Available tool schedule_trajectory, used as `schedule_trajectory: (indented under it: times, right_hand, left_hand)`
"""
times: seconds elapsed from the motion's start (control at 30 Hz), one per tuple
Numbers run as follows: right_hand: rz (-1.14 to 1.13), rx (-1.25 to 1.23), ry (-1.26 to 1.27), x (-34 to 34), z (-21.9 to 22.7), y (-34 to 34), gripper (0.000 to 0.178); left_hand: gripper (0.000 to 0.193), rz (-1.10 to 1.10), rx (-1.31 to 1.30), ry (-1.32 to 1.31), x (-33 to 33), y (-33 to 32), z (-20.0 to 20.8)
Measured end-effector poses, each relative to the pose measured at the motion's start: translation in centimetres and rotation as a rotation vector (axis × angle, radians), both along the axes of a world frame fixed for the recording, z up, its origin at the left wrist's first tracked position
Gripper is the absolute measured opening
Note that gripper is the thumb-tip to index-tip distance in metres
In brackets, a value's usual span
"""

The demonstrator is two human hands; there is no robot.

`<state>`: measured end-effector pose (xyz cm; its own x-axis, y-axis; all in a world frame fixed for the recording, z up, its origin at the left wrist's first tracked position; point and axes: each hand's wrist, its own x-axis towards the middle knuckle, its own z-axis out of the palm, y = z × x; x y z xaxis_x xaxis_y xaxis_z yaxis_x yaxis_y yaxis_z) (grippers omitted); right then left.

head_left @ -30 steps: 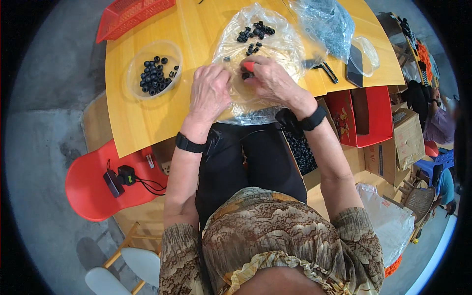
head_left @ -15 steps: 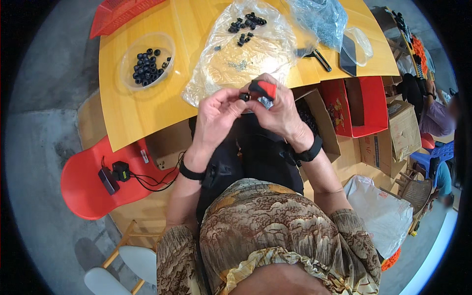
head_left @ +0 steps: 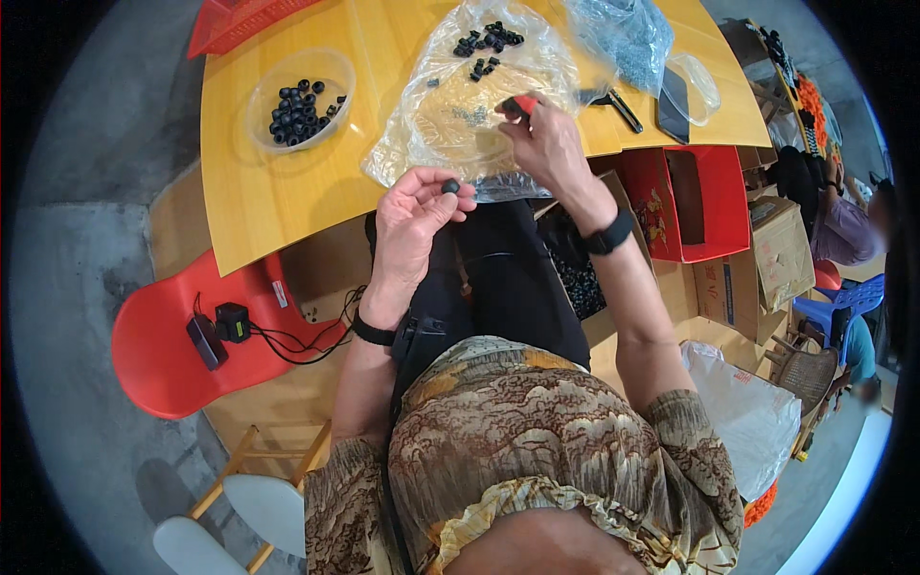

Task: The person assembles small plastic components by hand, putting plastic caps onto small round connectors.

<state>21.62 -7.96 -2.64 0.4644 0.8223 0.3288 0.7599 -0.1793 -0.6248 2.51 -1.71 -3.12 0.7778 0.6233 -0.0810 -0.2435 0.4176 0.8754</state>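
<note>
My left grip (head_left: pixel 412 216) pinches a small, dark, roundish piece (head_left: pixel 450 186) at the near edge of the table (head_left: pixel 287 206), left of and nearer than my right grip (head_left: pixel 551 149), which curls round a red-and-black object (head_left: pixel 523 103) above clear plastic (head_left: pixel 436 125).

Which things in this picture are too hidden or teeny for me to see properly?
All in the head view:
- Underside of the black piece: covered by the left hand.
- Red-and-black thing at the right hand: partly hidden by that hand; I can't tell if it's held or worn.
- Tiny bits on the crinkled plastic: too small to identify.
- Far end of the red basket: cut off by the top edge.
</note>
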Motion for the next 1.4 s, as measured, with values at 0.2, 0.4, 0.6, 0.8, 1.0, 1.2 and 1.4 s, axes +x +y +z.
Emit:
schedule_trajectory:
  times: [0.2, 0.4, 0.6, 0.8, 1.0, 1.2, 1.4]
  right_hand:
    - [0.073, -0.018, -0.264, 1.6, -1.9, 3.0, 0.017]
    - [0.126, -0.088, -0.3, 1.6, -1.9, 3.3, 0.015]
    - [-0.011, -0.072, -0.124, 1.8, -1.5, 3.1, 0.016]
    - [0.076, 0.097, 0.46, -1.2, 3.0, 0.3, 0.008]
    - [0.265, 0.265, 0.747, -7.2, 5.1, -3.9, 0.008]
    - [0.294, 0.329, 0.701, -8.3, 4.8, -5.2, 0.011]
    - [0.333, 0.402, 0.487, -8.6, 5.7, -6.0, 0.014]
  left_hand:
    - [0.02, 0.005, 0.007, -0.019, -0.4, 0.0, 0.3]
    - [0.023, 0.01, 0.035, -0.044, -0.7, -0.3, 0.3]
    - [0.025, -0.001, -0.061, -0.126, -0.9, -0.7, 0.9]
    - [0.025, 0.054, -0.137, -0.139, -1.2, -1.2, 1.5]
    - [0.023, 0.077, 0.019, -0.07, -1.5, -2.5, 2.3]
    - [0.018, 0.095, 0.151, -0.029, -2.1, -4.0, 4.0]
    - [0.015, 0.087, 0.265, 0.015, -2.9, -4.9, 5.8]
